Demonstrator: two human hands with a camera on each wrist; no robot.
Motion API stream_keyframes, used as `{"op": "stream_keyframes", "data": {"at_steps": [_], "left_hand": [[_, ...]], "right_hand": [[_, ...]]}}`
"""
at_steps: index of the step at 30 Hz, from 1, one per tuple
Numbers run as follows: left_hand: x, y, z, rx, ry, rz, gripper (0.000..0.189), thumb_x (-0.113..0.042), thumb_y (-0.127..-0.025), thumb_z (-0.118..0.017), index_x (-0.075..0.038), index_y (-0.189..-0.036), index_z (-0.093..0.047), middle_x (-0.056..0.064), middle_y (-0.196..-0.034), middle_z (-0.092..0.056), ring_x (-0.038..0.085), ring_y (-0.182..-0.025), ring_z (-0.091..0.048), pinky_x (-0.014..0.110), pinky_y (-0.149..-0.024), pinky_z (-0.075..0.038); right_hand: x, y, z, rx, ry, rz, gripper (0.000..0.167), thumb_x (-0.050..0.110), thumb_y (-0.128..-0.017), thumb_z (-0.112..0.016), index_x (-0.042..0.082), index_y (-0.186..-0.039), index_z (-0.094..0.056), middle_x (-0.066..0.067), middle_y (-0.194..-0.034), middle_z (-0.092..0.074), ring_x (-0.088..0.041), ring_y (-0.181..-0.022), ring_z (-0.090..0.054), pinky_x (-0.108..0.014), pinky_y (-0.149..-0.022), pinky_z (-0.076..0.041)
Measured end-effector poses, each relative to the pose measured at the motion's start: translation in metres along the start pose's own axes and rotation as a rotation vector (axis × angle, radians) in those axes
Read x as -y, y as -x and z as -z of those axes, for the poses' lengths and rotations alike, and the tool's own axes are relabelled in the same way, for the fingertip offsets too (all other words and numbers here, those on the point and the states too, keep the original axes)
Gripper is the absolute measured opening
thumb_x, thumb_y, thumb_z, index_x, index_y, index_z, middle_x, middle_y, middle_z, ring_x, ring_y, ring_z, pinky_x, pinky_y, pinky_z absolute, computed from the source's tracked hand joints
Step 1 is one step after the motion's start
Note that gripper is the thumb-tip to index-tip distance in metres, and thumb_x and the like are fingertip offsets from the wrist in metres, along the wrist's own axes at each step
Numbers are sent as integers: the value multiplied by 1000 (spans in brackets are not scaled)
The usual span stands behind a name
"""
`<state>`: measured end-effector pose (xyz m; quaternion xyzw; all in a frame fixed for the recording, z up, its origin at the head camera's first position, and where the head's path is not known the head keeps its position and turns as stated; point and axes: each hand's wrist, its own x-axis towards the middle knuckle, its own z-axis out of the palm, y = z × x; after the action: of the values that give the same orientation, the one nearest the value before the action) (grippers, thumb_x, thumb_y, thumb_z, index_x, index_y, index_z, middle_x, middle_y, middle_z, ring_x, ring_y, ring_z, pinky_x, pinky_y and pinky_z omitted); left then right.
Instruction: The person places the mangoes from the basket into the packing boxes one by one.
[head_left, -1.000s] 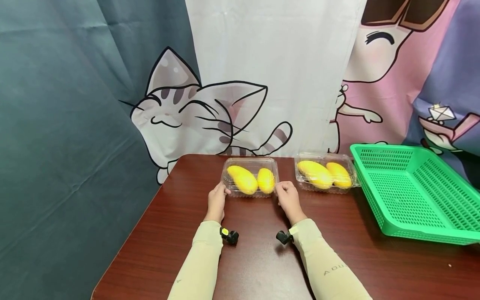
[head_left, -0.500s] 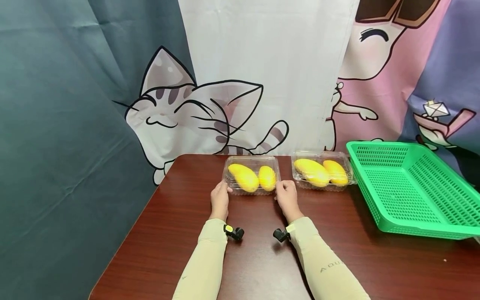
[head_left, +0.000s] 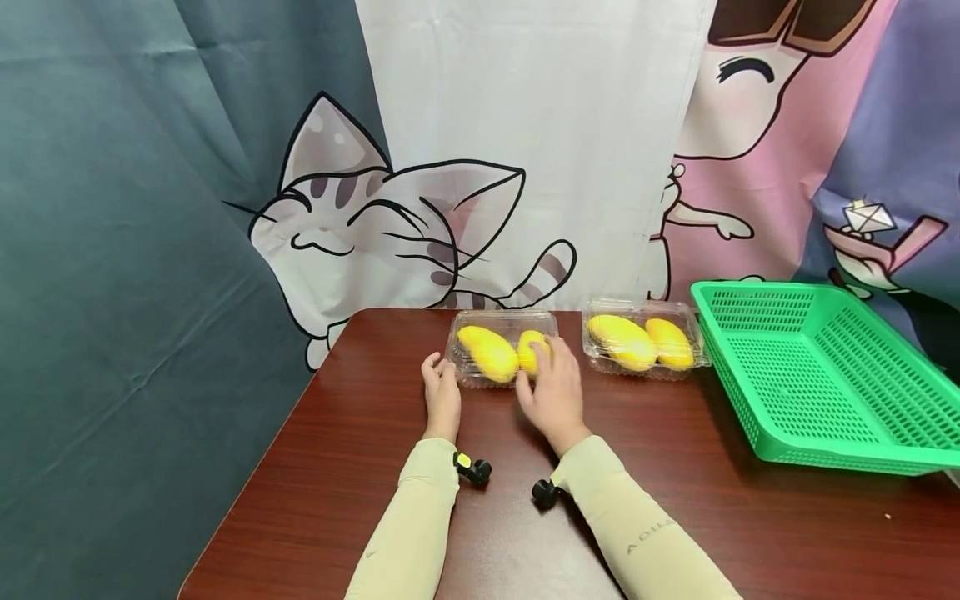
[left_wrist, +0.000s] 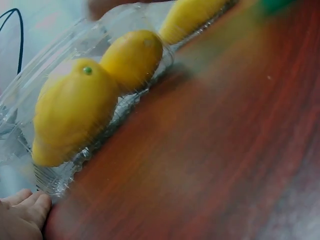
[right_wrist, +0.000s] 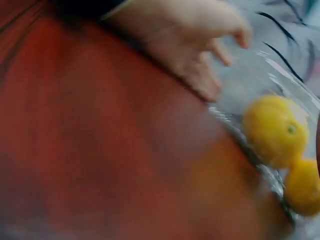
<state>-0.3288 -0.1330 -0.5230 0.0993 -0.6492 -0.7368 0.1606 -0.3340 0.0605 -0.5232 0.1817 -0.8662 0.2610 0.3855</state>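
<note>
A clear plastic clamshell box [head_left: 504, 317] near the table's far edge holds two yellow mangoes, a longer mango [head_left: 487, 354] on the left and a smaller mango [head_left: 531, 340] on the right. My left hand [head_left: 441, 402] stands at the box's left side, fingers loose and fingertips right at its wall. In the left wrist view its fingers [left_wrist: 35, 207] lie close to the box corner. Over the front right of the box is my right hand [head_left: 557, 398], fingers spread, partly covering the smaller mango. Neither hand grips anything.
A second clear box [head_left: 678, 310] with two more mangoes [head_left: 621, 343] stands to the right. Beside it is a green slotted plastic basket [head_left: 795, 446]. A cartoon-printed curtain [head_left: 465, 83] hangs behind the reddish-brown table [head_left: 337, 483].
My right hand has let go of the box's right front corner and moved left over its front, fingers spreading. My left hand's fingers have loosened at the left side.
</note>
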Motion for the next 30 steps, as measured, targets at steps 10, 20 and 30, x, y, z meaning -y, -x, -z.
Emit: {"op": "stream_keyframes", "data": {"at_steps": [10,20,30], "left_hand": [[1,0,-3,-6,-25,-17,57,-26,-103,-44,-21,-157,-26,22,-156,-33,34,-144,-34,53,-117,-27],[6,6,-8,1,-29,-9,56,-23,-104,-43,-22,-157,-26,19,-155,-33,34,-144,-34,54,-117,-26],[2,2,-1,16,-73,-79,57,-25,-103,-45,-22,-157,-26,20,-159,-27,36,-147,-28,54,-118,-25]], "right_hand": [[7,-3,-18,253,171,124,65,30,-92,-65,31,-153,-44,-14,-161,-33,-40,-151,-20,-64,-118,-12],[-8,-1,-22,286,202,24,71,28,-92,-64,32,-157,-37,-13,-165,-24,-38,-154,-10,-61,-120,-9],[-17,-2,-11,120,91,113,64,30,-90,-61,27,-152,-46,-15,-160,-31,-44,-147,-26,-65,-117,-15]]}}
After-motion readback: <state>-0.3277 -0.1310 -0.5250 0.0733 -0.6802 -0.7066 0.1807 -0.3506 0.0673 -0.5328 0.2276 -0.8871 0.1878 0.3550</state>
